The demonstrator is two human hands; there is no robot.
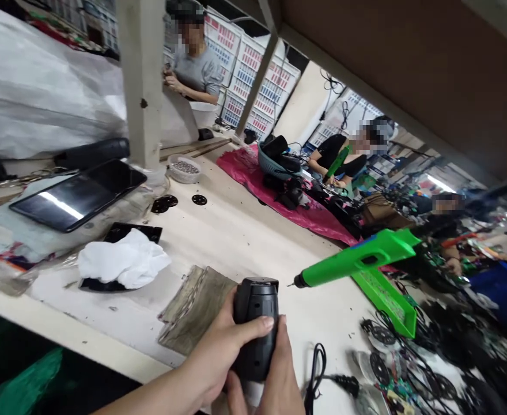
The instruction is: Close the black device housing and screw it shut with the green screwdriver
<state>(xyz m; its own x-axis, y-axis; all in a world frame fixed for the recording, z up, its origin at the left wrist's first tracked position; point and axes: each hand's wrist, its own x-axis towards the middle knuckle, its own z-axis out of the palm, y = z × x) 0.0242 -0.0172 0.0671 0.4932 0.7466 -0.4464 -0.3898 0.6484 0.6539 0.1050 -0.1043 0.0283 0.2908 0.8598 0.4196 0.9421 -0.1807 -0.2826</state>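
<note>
Both hands are wrapped round a black plastic housing [256,340], rounded and with small screw holes down its face. My left hand [219,346] grips it from the left, the thumb lying across its front. My right hand [283,369] closes on its right side and lower end. Something pale shows at the bottom of the housing between my hands. Just beyond it hangs a green electric screwdriver [357,258], its bit pointing left and touching nothing. Under and left of my left hand lies a folded brown cloth [199,308]. A black cord [316,369] rests right of my right hand.
Left are a phone [78,193] and crumpled white tissue [124,256]. A small tub [184,168] and black discs [199,199] lie farther back. A green tray [387,302] of small parts stands right, near piled wires and circuit boards [403,383]. Several people work beyond.
</note>
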